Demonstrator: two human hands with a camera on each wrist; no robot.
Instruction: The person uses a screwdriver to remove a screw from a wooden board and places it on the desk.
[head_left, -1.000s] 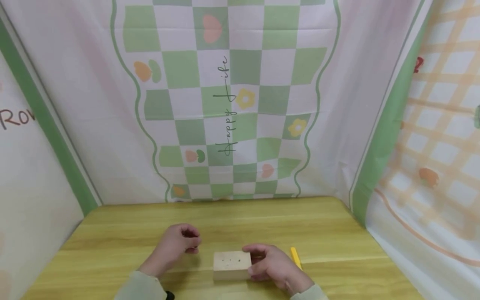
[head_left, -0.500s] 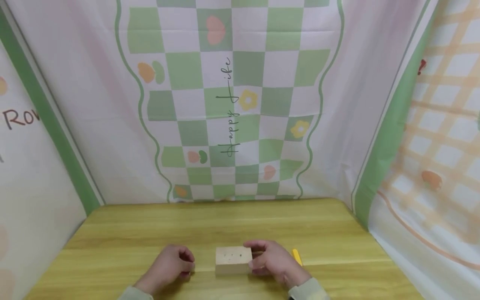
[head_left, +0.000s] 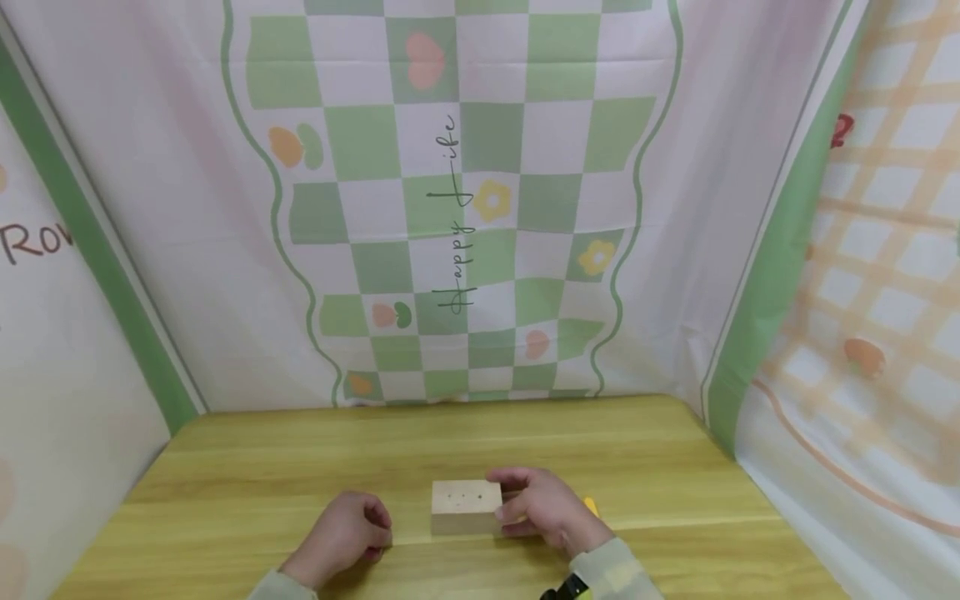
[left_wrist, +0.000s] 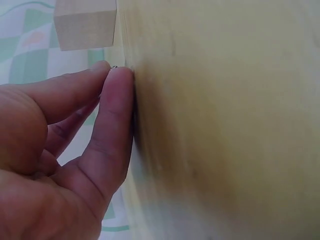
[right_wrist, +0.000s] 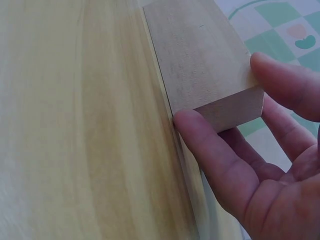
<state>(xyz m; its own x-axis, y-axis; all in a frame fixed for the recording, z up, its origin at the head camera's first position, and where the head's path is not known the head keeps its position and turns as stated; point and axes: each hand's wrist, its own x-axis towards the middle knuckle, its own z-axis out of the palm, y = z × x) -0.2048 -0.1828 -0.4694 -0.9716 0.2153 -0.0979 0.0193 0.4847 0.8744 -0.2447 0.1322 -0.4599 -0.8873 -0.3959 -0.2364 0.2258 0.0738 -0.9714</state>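
Note:
A pale wooden block (head_left: pixel 467 497) with several small dark holes in its top lies on the table, right of centre in the head view. My right hand (head_left: pixel 546 508) grips its right end, thumb and fingers on opposite sides, as the right wrist view confirms. To the left of the block, and apart from it, my left hand (head_left: pixel 347 533) is low over the tabletop. Its thumb and fingertip pinch a tiny shiny metal piece (left_wrist: pixel 114 67); the fingers hide nearly all of it, so its kind cannot be told.
Partly hidden behind my right hand lies a yellow stick-like object (head_left: pixel 592 506). The wood-grain table (head_left: pixel 247 467) meets a checked cloth backdrop (head_left: pixel 487 333) at its far edge, with more cloth on both sides. A black wrist device (head_left: pixel 566 589) shows at the right sleeve.
My left hand has come down and nearer to me, mostly in the first half second. The block and my right hand have shifted slightly away from me, covering more of the yellow object.

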